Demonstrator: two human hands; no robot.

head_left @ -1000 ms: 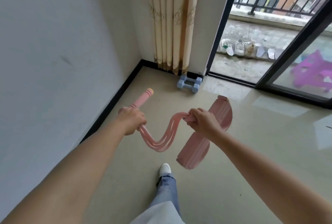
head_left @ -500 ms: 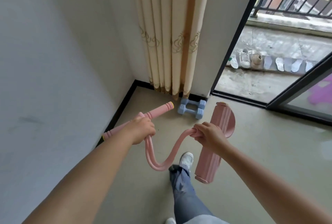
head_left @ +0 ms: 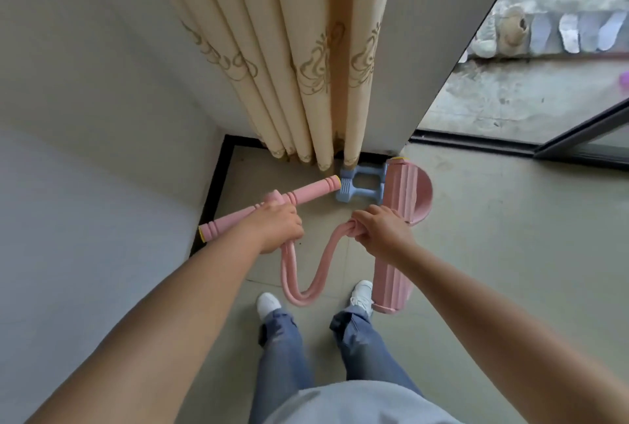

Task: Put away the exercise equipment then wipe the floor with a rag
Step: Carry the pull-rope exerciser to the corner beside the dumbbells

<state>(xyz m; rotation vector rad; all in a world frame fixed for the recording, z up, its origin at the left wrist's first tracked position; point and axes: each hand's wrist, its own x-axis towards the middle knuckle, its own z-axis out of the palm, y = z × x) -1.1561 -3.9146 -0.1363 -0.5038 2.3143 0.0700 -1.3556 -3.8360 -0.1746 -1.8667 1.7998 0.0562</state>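
pink pedal puller [head_left: 391, 240] gripped by both hands [head_left: 275, 229] [head_left: 381, 236] over tile floor [head_left: 493, 253], corner by curtain [head_left: 306, 66].

Cream pleated curtain with gold embroidery [head_left: 306, 59] hangs top centre; pale insoles [head_left: 575, 32] and worn shoes [head_left: 510, 32] line the balcony, upper right.

A: Bright?
B: Yes, soft daylight enters from the open doorway [head_left: 531, 83] on the right; shadows on the floor [head_left: 493, 253] are faint.
A: Sharp?
B: Mostly, though the curtain [head_left: 306, 66] and forearms bow and stretch toward the wide-angle edges.
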